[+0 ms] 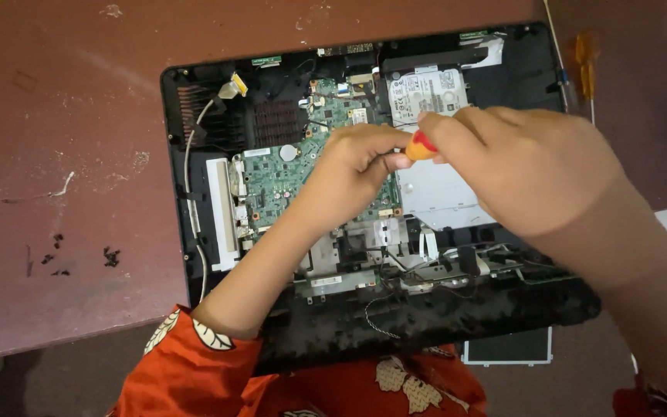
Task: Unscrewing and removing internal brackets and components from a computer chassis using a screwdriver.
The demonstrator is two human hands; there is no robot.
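Left hand [357,166]: fingers closed, steadying screwdriver [421,147] tip area.
Right hand [530,166]: gripping screwdriver handle.
Laptop [218,108]: on worktop [63,154], cover off, circuit board [287,174] & drive [430,89] exposed, not yet removed.
Screws [110,256]: few loose, left of laptop.

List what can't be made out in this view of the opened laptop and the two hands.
- Screwdriver: only its orange-red handle end shows; both hands hide shaft and tip.
- Motherboard: its right part is hidden under the left hand.
- Metal drive bay: partly covered by the right hand.
- Small dark bits on the table: too small to identify.
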